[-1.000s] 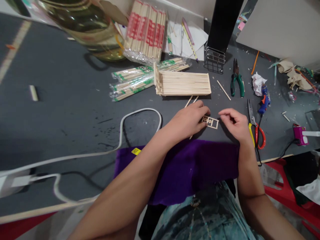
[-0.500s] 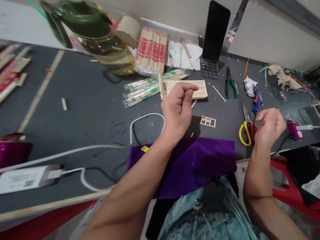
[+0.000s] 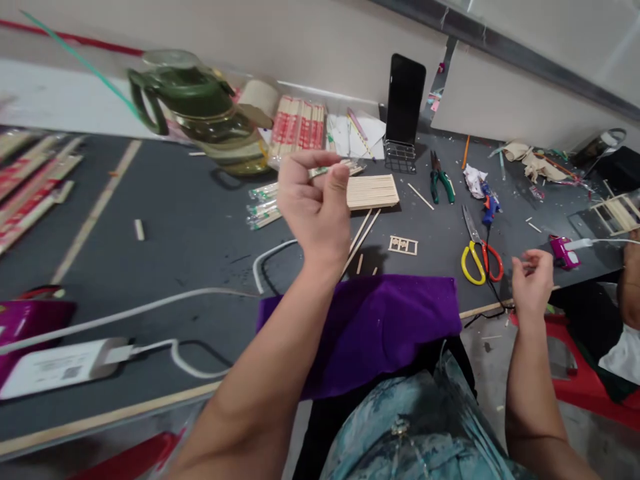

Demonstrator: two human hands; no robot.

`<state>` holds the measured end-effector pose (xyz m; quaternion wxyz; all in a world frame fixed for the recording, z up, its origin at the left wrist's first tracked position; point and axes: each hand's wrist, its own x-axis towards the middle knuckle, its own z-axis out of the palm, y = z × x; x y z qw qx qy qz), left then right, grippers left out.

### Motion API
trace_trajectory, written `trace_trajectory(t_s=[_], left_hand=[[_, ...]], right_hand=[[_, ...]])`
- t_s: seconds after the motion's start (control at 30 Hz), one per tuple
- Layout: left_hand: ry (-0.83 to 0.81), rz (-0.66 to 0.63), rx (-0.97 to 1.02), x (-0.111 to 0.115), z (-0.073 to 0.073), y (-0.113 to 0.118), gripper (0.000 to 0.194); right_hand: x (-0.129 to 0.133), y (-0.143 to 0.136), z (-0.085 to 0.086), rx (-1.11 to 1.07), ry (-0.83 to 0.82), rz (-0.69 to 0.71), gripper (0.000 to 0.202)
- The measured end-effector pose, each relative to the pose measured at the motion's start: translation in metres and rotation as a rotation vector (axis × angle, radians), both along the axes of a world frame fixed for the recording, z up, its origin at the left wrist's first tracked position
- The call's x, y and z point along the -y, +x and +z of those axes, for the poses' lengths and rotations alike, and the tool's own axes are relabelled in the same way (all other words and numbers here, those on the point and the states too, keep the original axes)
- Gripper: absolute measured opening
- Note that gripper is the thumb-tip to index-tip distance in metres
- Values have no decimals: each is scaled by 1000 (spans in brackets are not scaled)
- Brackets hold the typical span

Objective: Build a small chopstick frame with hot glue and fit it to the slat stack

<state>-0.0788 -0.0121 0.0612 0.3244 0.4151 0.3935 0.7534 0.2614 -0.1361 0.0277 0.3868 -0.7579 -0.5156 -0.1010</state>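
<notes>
Left hand (image 3: 316, 210) 10 o'clock of small stick frame (image 3: 403, 245), right hand (image 3: 533, 283) near 4; both curled, can't tell if clamped; frame likely fragile, handle by edges

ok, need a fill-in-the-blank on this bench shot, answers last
1. The small wooden frame lies on the table, held by ____ hand.
2. The scissors lie nearer the ____ than the left hand.
3. A ____ leans in the wire stand.
4. The cloth is ____.

Answers: neither; right hand; phone; purple
</notes>
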Motion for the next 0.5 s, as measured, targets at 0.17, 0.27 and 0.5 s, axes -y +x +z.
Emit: trace_trajectory(t_s=[0.17, 0.27, 0.5], left_hand=[[-31, -142, -16, 36, 15, -4, 43], [-136, -283, -45, 68, 18, -10, 65], [-420, -570, -143, 146, -14, -7, 41]], right_hand=[[0, 24, 10, 243, 13, -66, 34], [-3, 18, 17, 264, 56, 43, 31], [4, -72, 12, 2, 115, 400, 16]])
